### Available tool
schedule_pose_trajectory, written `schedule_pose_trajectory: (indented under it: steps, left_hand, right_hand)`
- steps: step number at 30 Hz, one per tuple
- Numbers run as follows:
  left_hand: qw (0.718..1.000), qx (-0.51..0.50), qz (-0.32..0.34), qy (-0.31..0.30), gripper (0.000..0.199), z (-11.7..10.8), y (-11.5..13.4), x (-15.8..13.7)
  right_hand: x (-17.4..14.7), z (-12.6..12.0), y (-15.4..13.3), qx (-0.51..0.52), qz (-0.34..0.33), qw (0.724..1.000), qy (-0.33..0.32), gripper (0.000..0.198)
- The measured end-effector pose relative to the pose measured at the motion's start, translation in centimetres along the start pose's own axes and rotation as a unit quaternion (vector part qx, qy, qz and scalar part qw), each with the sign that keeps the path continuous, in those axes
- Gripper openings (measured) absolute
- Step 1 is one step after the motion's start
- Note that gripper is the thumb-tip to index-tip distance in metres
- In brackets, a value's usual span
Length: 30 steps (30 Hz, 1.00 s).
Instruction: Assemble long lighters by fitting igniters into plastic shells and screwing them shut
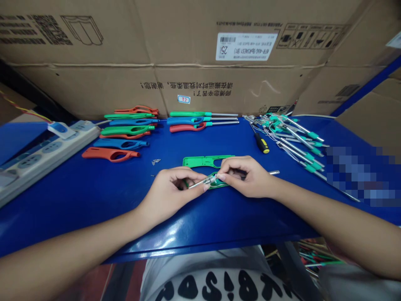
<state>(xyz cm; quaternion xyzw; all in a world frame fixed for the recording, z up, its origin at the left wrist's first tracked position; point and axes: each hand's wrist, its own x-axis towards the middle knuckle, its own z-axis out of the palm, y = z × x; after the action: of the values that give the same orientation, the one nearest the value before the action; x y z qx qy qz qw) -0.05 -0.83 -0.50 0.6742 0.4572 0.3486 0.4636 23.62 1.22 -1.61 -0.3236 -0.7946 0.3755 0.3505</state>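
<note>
Between the thumb and fingers of my left hand (171, 188) is a slim cylinder (200, 182), partly clear and partly silvery. My right hand (250, 177) is closed too, its thumb and forefinger pinched at a thin pale wire by the cylinder's right end. Beneath both hands lies a green lighter handle shell (223, 184), mostly covered by my fingers. A metal lighter tube (275, 172) sticks out to the right from under my right hand. Just behind my hands, a matching green half shell (199, 161) rests with its hollow inside facing up.
Coloured lighter handles (111, 154) are lined up at left. Lighters with metal tubes (203, 121) lie at the back. A black-yellow screwdriver (262, 143) lies beside piled metal tube parts (297, 142). Small screws (156, 161), a power strip (53, 146) and a cardboard wall (188, 75) surround the blue tabletop (125, 234).
</note>
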Motion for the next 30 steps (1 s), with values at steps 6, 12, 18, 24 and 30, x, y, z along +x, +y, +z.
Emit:
schedule_pose_trajectory:
  steps: [6, 12, 18, 24, 30]
  left_hand:
    - [1.000, -0.005, -0.001, 0.002, 0.016, 0.09, -0.14, 0.06]
    - [1.000, -0.018, -0.020, 0.002, 0.016, 0.32, -0.20, 0.12]
    - [0.999, -0.035, -0.035, -0.008, 0.019, 0.02, -0.48, 0.47]
    - [0.998, -0.039, -0.055, -0.018, 0.025, -0.35, -0.60, 0.84]
    - [0.998, -0.024, -0.052, -0.004, 0.027, -0.20, -0.58, 0.82]
  right_hand:
    - [0.01, 0.00, -0.13, 0.003, 0.005, 1.000, 0.000, 0.018]
    - [0.04, 0.27, -0.29, 0.005, 0.013, 1.000, 0.004, 0.017]
    - [0.29, 0.32, -0.04, 0.005, 0.022, 1.000, -0.002, 0.019]
    - [0.66, -0.10, 0.37, 0.045, 0.073, 0.996, -0.008, 0.026]
    - [0.88, -0.31, 0.28, 0.067, 0.108, 0.992, 0.001, 0.035]
